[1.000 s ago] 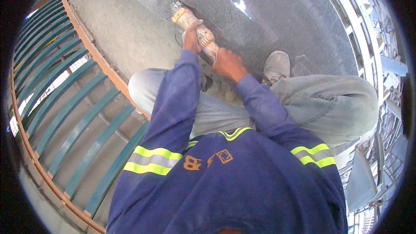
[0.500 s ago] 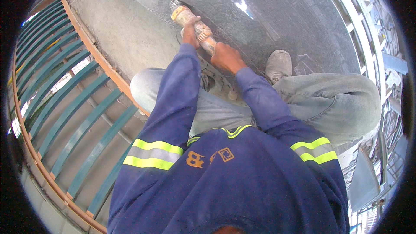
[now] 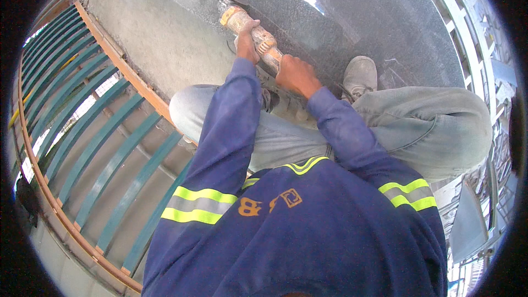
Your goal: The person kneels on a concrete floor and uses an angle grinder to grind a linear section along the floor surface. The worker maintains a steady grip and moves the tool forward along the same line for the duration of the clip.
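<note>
A dusty, yellow-orange angle grinder [image 3: 264, 39] lies slantwise in front of me, gripped in both hands. My left hand [image 3: 246, 43] is wrapped round its body just behind the yellow head. Further back, my right hand [image 3: 298, 76] closes on the rear end of the grinder. The head meets the edge of a dark grey, dusty slab [image 3: 379, 22]; the disc itself is mostly hidden there.
A railing with green bars [image 3: 118, 170] and an orange-brown frame curves along the left. Pale concrete floor [image 3: 159, 38] lies between it and the slab. My shoe [image 3: 360, 74] rests at the slab's near side. White metal framework [image 3: 476, 38] stands at right.
The whole view has shifted slightly, so the grinder, hands and legs sit a little further right in the picture. Both hands keep their hold on the grinder.
</note>
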`<state>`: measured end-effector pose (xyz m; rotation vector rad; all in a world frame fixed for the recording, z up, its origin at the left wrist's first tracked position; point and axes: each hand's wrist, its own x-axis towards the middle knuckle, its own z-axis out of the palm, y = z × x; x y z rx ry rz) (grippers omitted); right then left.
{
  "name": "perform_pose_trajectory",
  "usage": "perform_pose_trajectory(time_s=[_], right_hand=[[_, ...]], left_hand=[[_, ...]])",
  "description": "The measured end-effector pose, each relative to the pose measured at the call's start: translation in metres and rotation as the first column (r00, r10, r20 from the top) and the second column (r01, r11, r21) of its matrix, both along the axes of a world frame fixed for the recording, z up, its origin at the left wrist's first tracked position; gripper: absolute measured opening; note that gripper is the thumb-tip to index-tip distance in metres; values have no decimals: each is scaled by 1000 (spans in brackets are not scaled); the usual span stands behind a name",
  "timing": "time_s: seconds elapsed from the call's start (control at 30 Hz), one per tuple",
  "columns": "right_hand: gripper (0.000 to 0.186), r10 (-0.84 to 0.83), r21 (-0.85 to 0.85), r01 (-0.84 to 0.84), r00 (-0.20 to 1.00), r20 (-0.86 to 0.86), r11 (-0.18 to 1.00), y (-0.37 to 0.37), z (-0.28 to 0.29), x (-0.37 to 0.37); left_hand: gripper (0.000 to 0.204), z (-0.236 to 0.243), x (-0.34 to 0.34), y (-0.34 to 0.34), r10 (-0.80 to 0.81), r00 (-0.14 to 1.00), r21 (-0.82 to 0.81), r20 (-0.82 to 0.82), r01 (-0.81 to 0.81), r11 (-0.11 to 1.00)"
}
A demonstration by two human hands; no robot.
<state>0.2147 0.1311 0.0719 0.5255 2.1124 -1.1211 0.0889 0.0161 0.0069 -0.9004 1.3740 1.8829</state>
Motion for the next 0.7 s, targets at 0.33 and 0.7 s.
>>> perform_pose_trajectory(time_s=[0.33,0.7], right_hand=[[32,-1,-23,0,1000,-28,1000,-3,-11,-12],[34,38,-47,-37,999,1,998,-1,11,10]], left_hand=[[34,-35,-19,-19,-73,997,36,-7,73,997],[31,-1,12,-8,-11,1000,-52,10,12,999]])
